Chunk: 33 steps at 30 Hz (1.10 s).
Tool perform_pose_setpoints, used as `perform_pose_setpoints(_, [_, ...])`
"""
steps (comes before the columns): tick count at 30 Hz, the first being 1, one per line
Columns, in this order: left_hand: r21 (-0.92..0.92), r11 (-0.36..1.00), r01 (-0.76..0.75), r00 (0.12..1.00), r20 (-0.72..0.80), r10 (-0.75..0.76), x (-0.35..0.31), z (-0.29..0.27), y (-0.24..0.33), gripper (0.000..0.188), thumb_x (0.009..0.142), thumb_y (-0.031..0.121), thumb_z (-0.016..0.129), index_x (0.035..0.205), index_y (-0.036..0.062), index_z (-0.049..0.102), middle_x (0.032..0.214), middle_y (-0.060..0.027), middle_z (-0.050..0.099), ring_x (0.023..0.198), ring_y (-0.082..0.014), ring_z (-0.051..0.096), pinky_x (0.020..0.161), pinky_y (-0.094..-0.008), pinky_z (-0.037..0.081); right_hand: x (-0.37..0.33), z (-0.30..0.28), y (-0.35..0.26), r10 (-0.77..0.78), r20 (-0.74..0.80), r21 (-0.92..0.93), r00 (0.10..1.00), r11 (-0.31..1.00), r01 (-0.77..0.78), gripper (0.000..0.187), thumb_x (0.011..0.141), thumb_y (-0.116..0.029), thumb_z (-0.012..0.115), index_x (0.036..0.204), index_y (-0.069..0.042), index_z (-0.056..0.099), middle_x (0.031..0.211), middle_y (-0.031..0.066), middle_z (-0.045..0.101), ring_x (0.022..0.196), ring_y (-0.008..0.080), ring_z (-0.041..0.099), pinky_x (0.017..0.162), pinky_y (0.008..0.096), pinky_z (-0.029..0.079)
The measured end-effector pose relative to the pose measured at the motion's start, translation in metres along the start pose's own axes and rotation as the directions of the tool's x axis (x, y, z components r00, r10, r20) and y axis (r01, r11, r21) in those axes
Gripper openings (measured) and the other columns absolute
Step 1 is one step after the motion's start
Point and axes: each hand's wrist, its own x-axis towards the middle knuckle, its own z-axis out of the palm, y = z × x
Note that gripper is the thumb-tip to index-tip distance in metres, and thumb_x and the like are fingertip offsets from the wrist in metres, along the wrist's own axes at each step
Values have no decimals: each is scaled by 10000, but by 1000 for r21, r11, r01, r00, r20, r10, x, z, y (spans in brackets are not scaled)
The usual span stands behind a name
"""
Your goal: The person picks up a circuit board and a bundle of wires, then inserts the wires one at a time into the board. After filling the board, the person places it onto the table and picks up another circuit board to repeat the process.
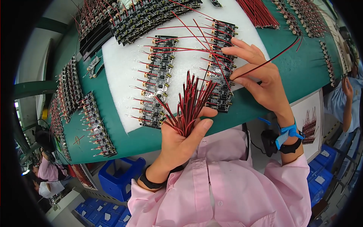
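Observation:
A thick bundle of red and black wires (189, 102) fans upward out of my left hand (180, 145), whose fingers are wrapped round its lower end. My right hand (261, 75) pinches a single red-black wire (278, 56) between thumb and forefinger, its other fingers spread over the right-hand strip of circuit boards (217, 72). Several loose wires lie across that strip. To its left, a second strip of circuit boards (157, 83) has short wires sticking out along its left edge. Both strips rest on a white foam sheet (121, 87).
Stacked board strips (155, 19) lie at the far edge, beside a pile of red wires (259, 13). More board strips (98, 125) line the left of the green table (302, 72). A blue stool (121, 178) stands below. Other people are at both sides.

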Motion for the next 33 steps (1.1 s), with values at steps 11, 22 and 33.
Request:
perform_pose_setpoints(11, [-4, 1000, 3, 1000, -6, -3, 0, 0, 0, 154, 756, 23, 521, 899, -29, 547, 540, 57, 417, 490, -6, 332, 435, -159, 252, 1, 0, -1, -11, 2, -29, 1000, 1000, 11, 58, 589, -3, 565, 646, -10, 574, 1058, 114, 510, 1109, 306, 366, 923, 428, 228])
perform_pose_setpoints(22, [56, 998, 2, 1000, 14, -3, -1, -4, -1, 159, 760, 54, 526, 906, 4, 562, 533, 53, 443, 482, -5, 349, 426, -161, 277, 0, 3, -1, 27, -46, -14, 999, 1000, -27, 88, 607, 20, 563, 668, -43, 551, 1056, 27, 520, 1116, 254, 368, 915, 477, 202])
perform_pose_setpoints(33, [40, 999, 16, 999, 39, -17, -1, -5, 0, 161, 758, 64, 528, 906, 11, 562, 523, 44, 445, 472, -7, 346, 420, -164, 280, 1, 1, -6, 45, -3, -40, 999, 998, -45, 80, 607, 11, 562, 669, -40, 560, 1057, 36, 520, 1117, 258, 366, 922, 472, 187])
